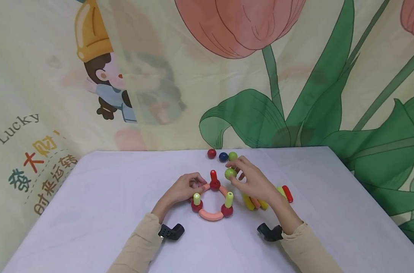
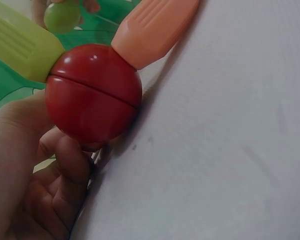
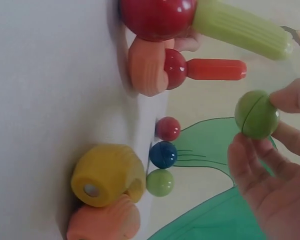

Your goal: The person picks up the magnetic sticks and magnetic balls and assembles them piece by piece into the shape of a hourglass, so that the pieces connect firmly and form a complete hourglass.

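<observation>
My right hand (image 1: 249, 178) pinches a green ball (image 3: 257, 114) between thumb and fingertips, above the table. A ring on the cloth joins three red balls (image 2: 93, 93) with curved salmon rods (image 1: 211, 215). Two light-green sticks (image 1: 229, 200) stand up from the front red balls; one red stick (image 3: 217, 69) rises from the back one. At the ring's left side, my left hand (image 1: 186, 187) holds the back-left salmon rod with thumb and index finger, its other fingers curled. Much of that rod is hidden behind the hand.
At the table's far edge lie a red ball (image 1: 211, 153), a blue ball (image 1: 223, 157) and another green ball (image 1: 232, 156). Yellow rods (image 1: 248, 202), a salmon rod (image 1: 255, 203) and a red stick (image 1: 287, 193) lie right of the ring, partly behind the right forearm.
</observation>
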`<state>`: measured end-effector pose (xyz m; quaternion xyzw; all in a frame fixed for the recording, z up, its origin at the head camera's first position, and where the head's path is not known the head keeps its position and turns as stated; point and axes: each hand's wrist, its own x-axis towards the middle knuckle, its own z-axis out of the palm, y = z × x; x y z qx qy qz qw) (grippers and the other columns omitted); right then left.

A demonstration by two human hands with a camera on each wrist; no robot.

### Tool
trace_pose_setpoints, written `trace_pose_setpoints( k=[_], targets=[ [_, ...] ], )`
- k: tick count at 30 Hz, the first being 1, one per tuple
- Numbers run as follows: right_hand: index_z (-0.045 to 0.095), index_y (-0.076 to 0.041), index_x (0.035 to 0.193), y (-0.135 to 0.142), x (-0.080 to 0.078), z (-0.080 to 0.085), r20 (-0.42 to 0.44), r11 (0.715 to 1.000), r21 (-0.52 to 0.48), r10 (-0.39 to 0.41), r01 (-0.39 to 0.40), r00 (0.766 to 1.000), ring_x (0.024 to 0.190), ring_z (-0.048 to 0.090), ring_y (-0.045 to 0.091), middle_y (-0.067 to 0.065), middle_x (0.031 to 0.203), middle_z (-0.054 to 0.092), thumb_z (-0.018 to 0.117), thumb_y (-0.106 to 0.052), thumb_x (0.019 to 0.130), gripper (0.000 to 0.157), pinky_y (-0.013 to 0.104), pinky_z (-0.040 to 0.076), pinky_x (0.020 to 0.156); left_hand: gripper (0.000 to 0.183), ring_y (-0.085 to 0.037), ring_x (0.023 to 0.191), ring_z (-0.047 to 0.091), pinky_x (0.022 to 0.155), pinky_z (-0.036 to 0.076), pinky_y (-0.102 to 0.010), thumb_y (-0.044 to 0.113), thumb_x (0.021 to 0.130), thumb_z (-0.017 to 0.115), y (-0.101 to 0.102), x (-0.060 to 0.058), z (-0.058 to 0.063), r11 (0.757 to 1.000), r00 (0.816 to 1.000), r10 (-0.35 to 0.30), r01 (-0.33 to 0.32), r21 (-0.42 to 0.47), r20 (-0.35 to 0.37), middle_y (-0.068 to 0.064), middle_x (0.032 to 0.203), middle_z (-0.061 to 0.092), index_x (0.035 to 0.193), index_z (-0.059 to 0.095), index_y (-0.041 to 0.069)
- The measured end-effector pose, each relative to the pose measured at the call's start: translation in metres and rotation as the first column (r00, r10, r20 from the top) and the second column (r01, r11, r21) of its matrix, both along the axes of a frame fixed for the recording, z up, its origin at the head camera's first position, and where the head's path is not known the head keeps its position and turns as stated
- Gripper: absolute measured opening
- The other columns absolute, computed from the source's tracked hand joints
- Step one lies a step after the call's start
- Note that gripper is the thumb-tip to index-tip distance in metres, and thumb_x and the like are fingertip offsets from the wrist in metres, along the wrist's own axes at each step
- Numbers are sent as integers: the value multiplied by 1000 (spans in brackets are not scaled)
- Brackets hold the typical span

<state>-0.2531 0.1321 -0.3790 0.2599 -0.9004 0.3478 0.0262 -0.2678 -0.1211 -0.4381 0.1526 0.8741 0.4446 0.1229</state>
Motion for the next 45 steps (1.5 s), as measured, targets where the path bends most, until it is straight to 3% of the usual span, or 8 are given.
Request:
trace_pose_setpoints(
  k=[11, 23, 30, 33, 36, 39, 42, 45],
  targets=[
    [55, -28, 116, 18, 14, 3, 15, 989, -15, 150, -150, 989, 95, 56, 6, -12, 114, 54, 66, -18, 87, 33, 35, 54, 81, 15, -11, 51, 48, 49, 41, -23, 19, 85, 67, 1, 1, -2, 1000, 1000, 2, -2, 8, 9, 0, 69, 56, 100, 66, 18],
    [55, -29, 115, 21, 21, 11, 55, 961, -77, 269, -265, 961, 96, 57, 7, -14, 111, 59, 69, -21, 86, 32, 32, 50, 85, 15, -11, 52, 48, 48, 41, -23, 19, 85, 66, -1, 1, -1, 999, 1000, -6, 6, 43, 8, 1, 68, 56, 100, 66, 18],
    [55, -30, 115, 22, 22, 10, 90, 959, -87, 276, -269, 957, 97, 57, 8, -13, 112, 58, 68, -25, 87, 32, 32, 50, 86, 17, -11, 49, 49, 49, 42, -23, 21, 86, 67, -3, 1, -1, 999, 1000, -12, 11, 53, 24, 0, 66, 56, 103, 66, 18],
    [53, -30, 120, 24, 22, 10, 126, 960, -89, 275, -265, 953, 99, 57, 9, -9, 117, 58, 68, -27, 87, 37, 34, 49, 88, 20, -11, 50, 48, 49, 40, -22, 23, 89, 64, -9, -1, -1, 990, 996, -40, 30, 135, 78, 0, 66, 56, 107, 65, 16],
    [49, -28, 128, 25, 21, 8, 195, 960, -91, 279, -265, 940, 103, 57, 13, -4, 124, 57, 67, -27, 87, 45, 38, 49, 89, 24, -11, 56, 47, 51, 39, -21, 21, 93, 58, -20, -3, -3, 939, 983, -99, 42, 342, 151, 0, 72, 55, 112, 61, 7],
    [50, -28, 128, 26, 19, 3, 285, 961, -78, 278, -267, 917, 102, 56, 16, -4, 119, 59, 67, -29, 87, 45, 38, 50, 84, 22, -10, 65, 47, 54, 39, -19, 14, 96, 48, -34, -3, -6, 821, 956, -232, 96, 562, 177, 1, 81, 55, 111, 59, 3],
    [55, -29, 117, 25, 15, -5, 343, 956, -54, 290, -289, 894, 96, 58, 16, -8, 106, 62, 67, -31, 87, 32, 33, 52, 79, 25, -9, 77, 50, 64, 42, -19, 2, 93, 42, -43, -4, -10, 706, 885, -446, 257, 660, 132, 2, 93, 57, 111, 58, 4],
    [59, -27, 108, 23, 13, -12, 355, 947, -43, 312, -318, 881, 92, 59, 14, -10, 97, 63, 67, -32, 87, 23, 28, 51, 78, 28, -10, 90, 54, 79, 44, -22, -2, 90, 46, -44, -4, -10, 641, 794, -601, 415, 645, 86, 2, 101, 60, 117, 55, 1]
  ],
)
